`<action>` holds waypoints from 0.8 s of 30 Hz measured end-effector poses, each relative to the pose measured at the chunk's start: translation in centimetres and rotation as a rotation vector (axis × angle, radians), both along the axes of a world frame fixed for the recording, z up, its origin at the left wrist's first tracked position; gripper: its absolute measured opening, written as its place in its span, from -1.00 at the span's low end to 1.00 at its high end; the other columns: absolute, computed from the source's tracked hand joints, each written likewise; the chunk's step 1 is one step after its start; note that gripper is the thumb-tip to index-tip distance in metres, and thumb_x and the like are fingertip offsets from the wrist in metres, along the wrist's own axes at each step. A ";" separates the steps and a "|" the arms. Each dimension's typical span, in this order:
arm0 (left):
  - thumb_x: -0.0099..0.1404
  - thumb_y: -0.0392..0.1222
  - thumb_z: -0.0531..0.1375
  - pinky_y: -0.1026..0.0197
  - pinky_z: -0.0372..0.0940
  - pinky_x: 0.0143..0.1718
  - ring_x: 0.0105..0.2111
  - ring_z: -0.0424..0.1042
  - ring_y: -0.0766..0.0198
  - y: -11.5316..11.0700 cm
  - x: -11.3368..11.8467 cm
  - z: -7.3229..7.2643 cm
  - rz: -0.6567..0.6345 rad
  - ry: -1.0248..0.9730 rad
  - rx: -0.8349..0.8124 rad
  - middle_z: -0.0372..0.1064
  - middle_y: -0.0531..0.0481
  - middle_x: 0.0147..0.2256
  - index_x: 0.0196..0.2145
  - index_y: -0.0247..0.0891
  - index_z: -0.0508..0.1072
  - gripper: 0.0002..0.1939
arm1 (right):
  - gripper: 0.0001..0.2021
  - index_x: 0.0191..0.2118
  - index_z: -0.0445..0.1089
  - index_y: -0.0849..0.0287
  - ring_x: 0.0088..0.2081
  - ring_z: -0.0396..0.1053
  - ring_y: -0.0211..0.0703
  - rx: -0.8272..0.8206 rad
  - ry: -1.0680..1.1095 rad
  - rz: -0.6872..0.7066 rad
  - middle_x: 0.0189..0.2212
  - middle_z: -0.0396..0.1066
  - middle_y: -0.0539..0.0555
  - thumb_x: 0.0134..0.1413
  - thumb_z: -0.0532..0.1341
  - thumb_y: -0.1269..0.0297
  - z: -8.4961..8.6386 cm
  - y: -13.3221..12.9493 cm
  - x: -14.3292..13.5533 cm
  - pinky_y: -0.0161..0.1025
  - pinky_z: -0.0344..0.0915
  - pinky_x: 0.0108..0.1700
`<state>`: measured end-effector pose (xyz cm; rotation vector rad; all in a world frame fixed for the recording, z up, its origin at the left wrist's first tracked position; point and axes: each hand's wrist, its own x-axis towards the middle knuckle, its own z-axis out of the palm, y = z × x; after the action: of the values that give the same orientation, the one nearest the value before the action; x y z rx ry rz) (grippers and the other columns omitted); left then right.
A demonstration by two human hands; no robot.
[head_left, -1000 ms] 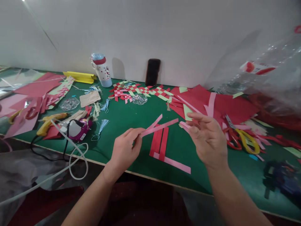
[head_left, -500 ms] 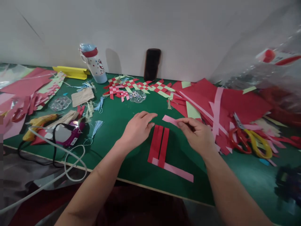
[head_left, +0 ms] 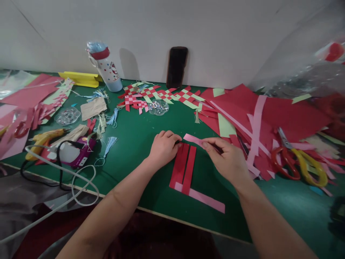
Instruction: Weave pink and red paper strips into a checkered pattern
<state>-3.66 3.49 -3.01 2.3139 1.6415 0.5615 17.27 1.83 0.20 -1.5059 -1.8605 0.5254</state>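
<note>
Right hand [head_left: 228, 158] is pinching one end of a short pink strip [head_left: 193, 139] between thumb and fingers; free end points toward the left hand [head_left: 165, 149], strip is up near the top ends of the red strips [head_left: 179, 169]. Left hand: fingers bent and close together, thumb side right at those top ends; can't tell if it pinches them or only rests there.

Red strips lie flat on the counter [head_left: 137, 140], between and just nearer than the hands, with a gap before the rightmost one. Long pink strip [head_left: 207, 200] crosses their near end and sticks out below the right hand.

Containers: clear dish [head_left: 159, 114] ahead of the left hand, full of small shiny beads. Second clear dish [head_left: 63, 122] well left of the left hand, small clear bits in it, too fine to make out. Bottle [head_left: 106, 70] far ahead-left, upright, contents hidden. Clear plastic bag [head_left: 299, 84] far ahead-right of the right hand, contents unclear.

Also: scissors [head_left: 289, 145] right of the right hand, beside the red paper pile [head_left: 239, 104]; yellow glue gun [head_left: 45, 138] far left of the left hand; phone [head_left: 177, 67] straight ahead, leaning on the wall.
</note>
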 end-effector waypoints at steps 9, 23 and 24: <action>0.34 -0.24 0.12 0.02 0.26 -0.04 -0.10 0.33 0.08 -0.2 0.2 0.0 0.015 0.012 0.010 0.41 -0.07 -0.13 -0.13 -0.20 0.51 -0.79 | -0.67 -0.28 0.43 0.14 -0.66 0.20 -0.29 -0.332 0.182 0.109 -0.65 0.37 -0.04 0.17 0.15 -0.04 -0.3 -0.4 -1.1 -0.31 0.13 -0.61; 0.33 -0.23 0.13 0.02 0.24 -0.04 -0.10 0.33 0.06 -0.1 0.3 0.1 0.038 0.032 -0.011 0.41 -0.09 -0.11 -0.15 -0.22 0.51 -0.81 | -0.68 -0.27 0.38 0.16 -0.68 0.23 -0.33 -0.516 0.272 0.157 -0.60 0.46 -0.01 0.16 0.16 -0.03 -1.1 -0.1 -1.7 -0.35 0.16 -0.60; 0.33 -0.22 0.14 0.02 0.24 -0.05 -0.10 0.33 0.05 -0.1 0.3 0.1 0.041 0.032 -0.010 0.40 -0.10 -0.11 -0.15 -0.23 0.51 -0.81 | -0.67 -0.26 0.38 0.16 -0.68 0.23 -0.33 -0.530 0.285 0.151 -0.60 0.46 -0.01 0.15 0.17 -0.04 -1.0 -0.1 -1.7 -0.35 0.15 -0.61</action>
<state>-3.33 3.37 -2.87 2.2986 1.7056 0.5256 15.56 1.74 -0.84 -1.5124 -1.6907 1.3148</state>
